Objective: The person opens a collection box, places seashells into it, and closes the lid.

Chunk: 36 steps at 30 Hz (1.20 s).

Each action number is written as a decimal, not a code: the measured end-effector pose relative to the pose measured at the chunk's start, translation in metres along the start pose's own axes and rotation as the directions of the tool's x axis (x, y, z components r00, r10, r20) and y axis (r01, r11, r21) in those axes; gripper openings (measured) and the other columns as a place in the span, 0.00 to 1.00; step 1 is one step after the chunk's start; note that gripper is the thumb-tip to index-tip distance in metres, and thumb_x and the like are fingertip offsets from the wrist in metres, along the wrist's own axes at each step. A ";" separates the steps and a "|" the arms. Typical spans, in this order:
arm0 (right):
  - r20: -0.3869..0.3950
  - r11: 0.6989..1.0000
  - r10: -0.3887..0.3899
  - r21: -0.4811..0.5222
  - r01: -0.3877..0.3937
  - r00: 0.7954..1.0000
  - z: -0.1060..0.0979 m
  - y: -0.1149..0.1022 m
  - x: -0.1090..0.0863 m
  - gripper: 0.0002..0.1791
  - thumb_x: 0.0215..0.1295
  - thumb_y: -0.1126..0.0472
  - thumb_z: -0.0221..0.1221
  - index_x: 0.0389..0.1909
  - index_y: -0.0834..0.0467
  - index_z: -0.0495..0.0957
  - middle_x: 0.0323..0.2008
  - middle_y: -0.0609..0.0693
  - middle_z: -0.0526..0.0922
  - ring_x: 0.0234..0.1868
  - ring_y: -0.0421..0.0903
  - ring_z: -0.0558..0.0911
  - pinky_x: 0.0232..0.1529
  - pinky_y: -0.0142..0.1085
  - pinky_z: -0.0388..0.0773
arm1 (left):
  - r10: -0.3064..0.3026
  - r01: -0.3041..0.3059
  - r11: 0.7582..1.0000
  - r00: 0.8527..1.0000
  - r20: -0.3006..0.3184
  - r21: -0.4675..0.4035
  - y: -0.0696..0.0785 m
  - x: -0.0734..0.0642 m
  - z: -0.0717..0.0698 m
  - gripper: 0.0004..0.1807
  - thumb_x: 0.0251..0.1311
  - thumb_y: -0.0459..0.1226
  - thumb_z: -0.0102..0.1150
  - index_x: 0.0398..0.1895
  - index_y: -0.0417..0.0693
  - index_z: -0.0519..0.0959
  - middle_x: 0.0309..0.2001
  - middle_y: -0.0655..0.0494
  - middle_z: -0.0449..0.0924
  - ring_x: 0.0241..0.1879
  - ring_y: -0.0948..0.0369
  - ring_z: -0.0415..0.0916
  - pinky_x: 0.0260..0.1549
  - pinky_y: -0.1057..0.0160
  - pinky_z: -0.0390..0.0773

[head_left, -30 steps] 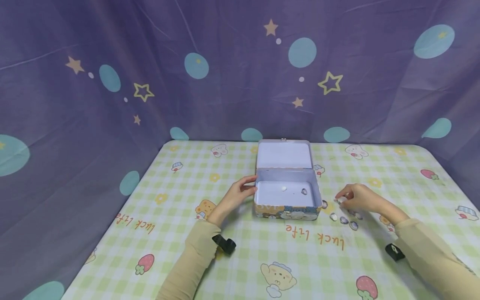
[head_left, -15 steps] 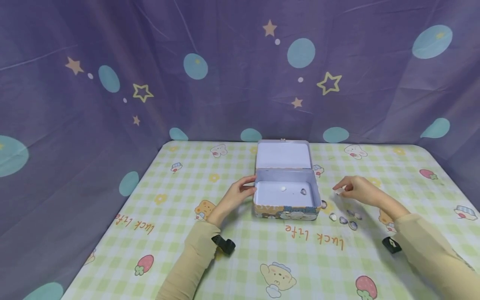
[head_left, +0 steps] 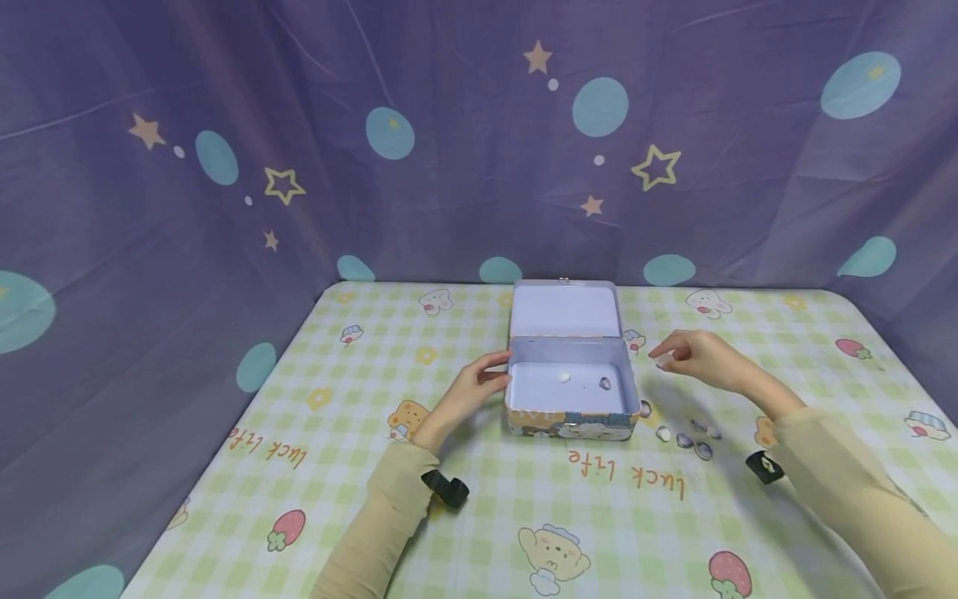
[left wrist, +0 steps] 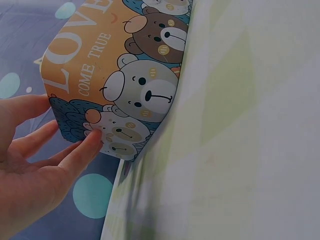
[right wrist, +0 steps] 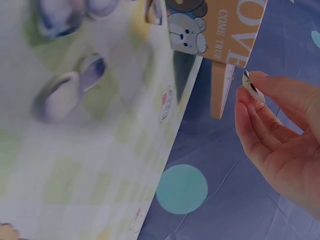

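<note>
Here's the right hand (head_left: 699,356), pinching a pale shell (right wrist: 253,89) beside the open tin (head_left: 572,426), centred near the worktop's (head_left: 479,532) far edge. Left hand (head_left: 473,384), fingers spread, touches its side. Loose shells (head_left: 684,441) lie toward the right edge. Looks like mid-transfer; next calls for clearing the rim, then releasing.

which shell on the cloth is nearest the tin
The shell beside the front right corner of the tin; the other shells on the cloth lie farther right.
</note>
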State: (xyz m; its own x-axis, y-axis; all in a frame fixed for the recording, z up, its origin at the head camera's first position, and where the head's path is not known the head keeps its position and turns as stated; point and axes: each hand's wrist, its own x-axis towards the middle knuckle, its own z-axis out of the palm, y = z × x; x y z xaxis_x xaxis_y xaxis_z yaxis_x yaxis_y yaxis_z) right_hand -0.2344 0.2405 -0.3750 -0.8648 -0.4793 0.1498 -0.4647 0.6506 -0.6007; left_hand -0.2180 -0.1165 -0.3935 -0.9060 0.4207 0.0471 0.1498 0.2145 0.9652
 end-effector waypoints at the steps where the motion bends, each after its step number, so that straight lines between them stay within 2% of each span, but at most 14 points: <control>1: -0.001 1.000 -0.009 0.003 0.009 1.000 0.000 -0.001 0.002 0.10 0.54 0.71 0.57 0.37 0.64 0.80 0.35 0.56 0.80 0.24 0.37 0.73 0.22 0.29 0.72 | 0.001 -0.001 1.000 1.000 0.000 0.000 0.000 0.000 0.000 0.24 0.60 0.27 0.48 0.60 0.29 0.59 0.59 0.30 0.59 0.53 0.41 0.66 0.52 0.60 0.72; 8: -0.014 0.999 -0.043 -0.002 0.043 0.999 0.002 -0.007 0.013 0.10 0.54 0.71 0.57 0.38 0.62 0.80 0.34 0.54 0.80 0.20 0.34 0.70 0.19 0.28 0.70 | 0.007 -0.007 1.000 1.000 0.006 0.007 0.001 -0.001 0.000 0.24 0.60 0.28 0.47 0.60 0.28 0.59 0.59 0.30 0.58 0.53 0.41 0.66 0.51 0.60 0.72; 17: -0.007 0.995 -0.099 -0.011 0.099 0.995 0.007 -0.017 0.025 0.11 0.51 0.75 0.57 0.37 0.66 0.80 0.33 0.55 0.80 0.22 0.35 0.71 0.22 0.28 0.72 | 0.014 -0.014 1.000 1.000 0.009 0.004 0.001 -0.001 -0.001 0.24 0.60 0.27 0.47 0.59 0.27 0.59 0.59 0.30 0.58 0.53 0.41 0.66 0.51 0.60 0.72; 28: 0.047 0.990 -0.140 -0.017 0.141 0.989 0.012 -0.029 0.041 0.11 0.50 0.77 0.56 0.35 0.67 0.80 0.31 0.54 0.80 0.20 0.35 0.67 0.20 0.28 0.68 | 0.024 -0.024 1.000 1.000 0.012 0.005 -0.001 0.000 -0.001 0.25 0.60 0.27 0.47 0.59 0.27 0.58 0.59 0.29 0.58 0.52 0.41 0.66 0.50 0.60 0.73; 31: 0.067 0.990 -0.137 -0.011 0.138 0.988 0.013 -0.032 0.045 0.11 0.50 0.77 0.56 0.35 0.67 0.80 0.31 0.54 0.80 0.19 0.36 0.68 0.20 0.28 0.69 | 0.022 -0.022 1.000 1.000 0.012 -0.007 -0.005 0.002 -0.001 0.25 0.60 0.28 0.48 0.59 0.28 0.58 0.59 0.30 0.58 0.52 0.41 0.66 0.50 0.59 0.73; 36: 0.094 0.991 -0.136 0.005 0.137 0.986 0.016 -0.036 0.052 0.09 0.51 0.75 0.57 0.35 0.66 0.80 0.34 0.57 0.80 0.26 0.39 0.74 0.25 0.29 0.73 | 0.023 -0.023 1.000 1.000 -0.002 -0.019 -0.020 0.008 -0.003 0.25 0.59 0.30 0.49 0.60 0.31 0.60 0.59 0.32 0.59 0.52 0.43 0.67 0.50 0.60 0.73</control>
State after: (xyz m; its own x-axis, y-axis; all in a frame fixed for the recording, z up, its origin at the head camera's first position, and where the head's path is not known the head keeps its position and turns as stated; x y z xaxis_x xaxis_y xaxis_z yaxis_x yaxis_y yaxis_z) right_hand -0.2596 0.1831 -0.3583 -0.7716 -0.6167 0.1560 -0.5774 0.5762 -0.5784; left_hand -0.2289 -0.1200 -0.4116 -0.9030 0.4239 0.0699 0.1634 0.1883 0.9684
